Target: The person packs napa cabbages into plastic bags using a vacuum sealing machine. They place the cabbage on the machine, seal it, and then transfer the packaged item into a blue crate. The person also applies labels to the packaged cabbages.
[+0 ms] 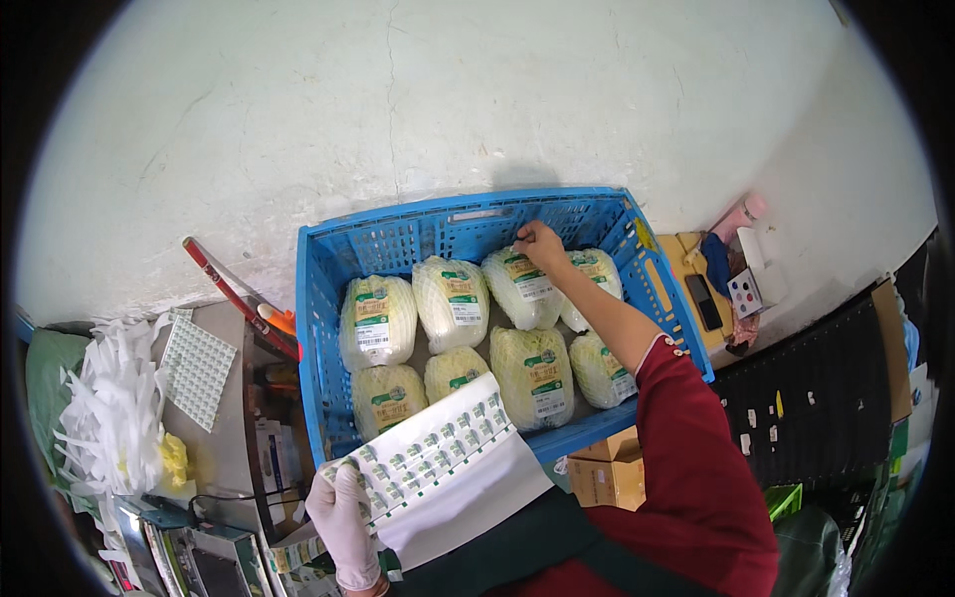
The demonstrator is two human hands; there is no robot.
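Observation:
My left hand [343, 515], in a white glove, holds a sheet of small green-and-white stickers [429, 463] by its left edge. Part of this sheet is bare white backing, and it overlaps the crate's front rim. Bare and with curled fingers, my right hand [540, 245] is at the upper end of a napa cabbage [526, 298] in the back row; whether a sticker is between the fingertips cannot be made out. Several net-wrapped cabbages [378, 321] with printed labels lie in two rows inside a blue plastic crate [462, 200]. The sheet partly covers a front-row cabbage [455, 368].
To the left, another sticker sheet [198, 369] lies on a grey surface beside a heap of white strips [112, 407]. A red-handled tool [235, 295] leans near the crate. On the right are a phone [703, 302], a pink bottle [739, 216] and a black crate [806, 403]. Cardboard boxes [608, 477] stand below.

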